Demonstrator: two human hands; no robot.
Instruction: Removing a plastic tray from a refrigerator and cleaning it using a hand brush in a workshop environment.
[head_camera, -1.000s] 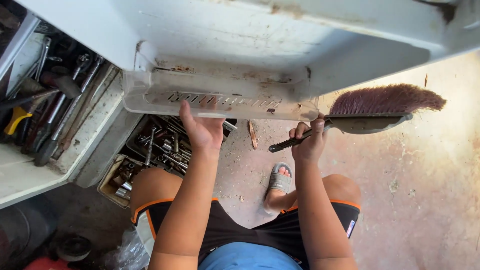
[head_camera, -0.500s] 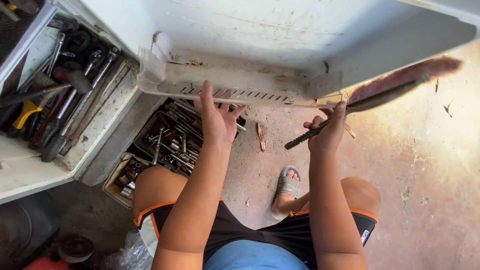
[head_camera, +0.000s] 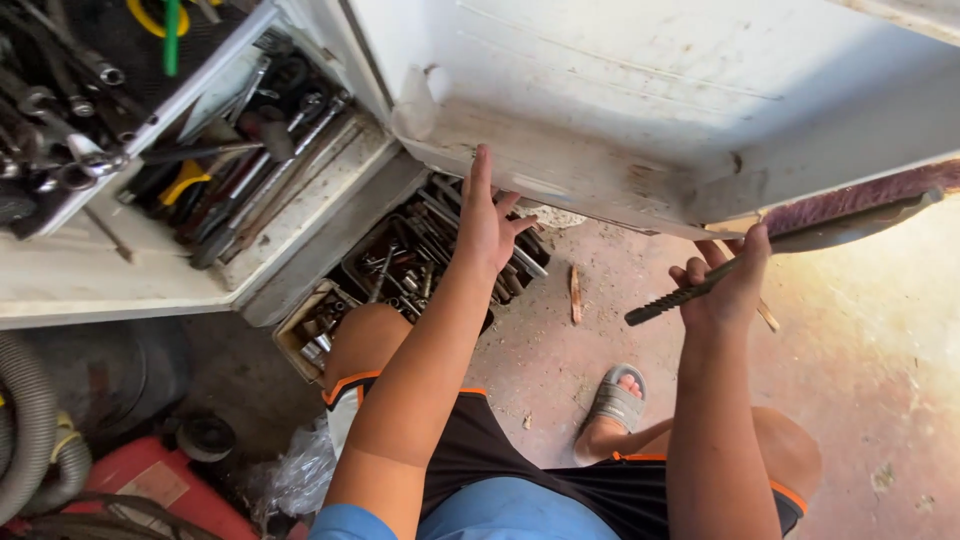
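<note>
My left hand (head_camera: 487, 222) is pressed flat, fingers spread, against the lower edge of a large dirty white panel (head_camera: 640, 90) tilted over my lap. A rusty, stained plastic strip runs along that edge. My right hand (head_camera: 728, 283) grips the dark ribbed handle of a hand brush (head_camera: 840, 218). Its purple-brown bristles lie against the panel's lower right edge, partly hidden behind the panel.
A white tool cabinet shelf (head_camera: 230, 170) at left holds wrenches, ratchets and a hammer. An open box of sockets and spanners (head_camera: 400, 265) sits on the concrete floor by my left knee. A grey hose (head_camera: 35, 430) and red container (head_camera: 150, 480) lie lower left. My sandalled foot (head_camera: 615, 405) rests ahead.
The view swung left and down, so the panel and both hands shifted right. The slotted strip turned out of sight. The brush rose against the panel's edge; my left hand stayed on it.
</note>
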